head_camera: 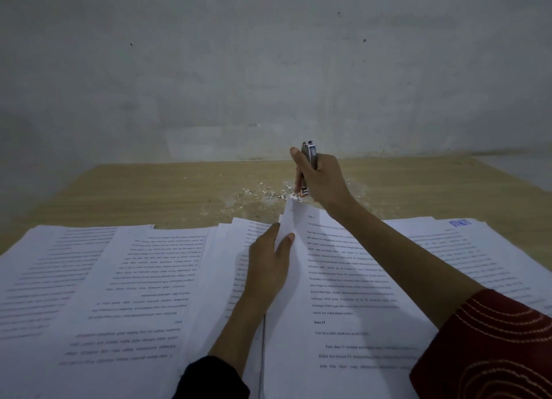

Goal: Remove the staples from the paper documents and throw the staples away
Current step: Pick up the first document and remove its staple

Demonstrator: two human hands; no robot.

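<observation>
Nearest, printed sheets (119, 294) cover the desk (149, 195) | left hand (268, 267) pinches the document (343, 279) near its top corner | right hand (321, 180) grips a stapler (309, 156) upright above that corner | beyond the corner, paper bits (268, 192) litter the desk

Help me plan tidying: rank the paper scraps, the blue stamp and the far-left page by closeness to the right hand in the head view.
1. Paper scraps, just left of the right hand.
2. Blue stamp, on a page to its right.
3. Far-left page, across the table.

I see white printed pages (343, 279), tan woodgrain table (149, 195), red sleeve (493, 348) with pale curved stitching, black sleeve (212, 377).
</observation>
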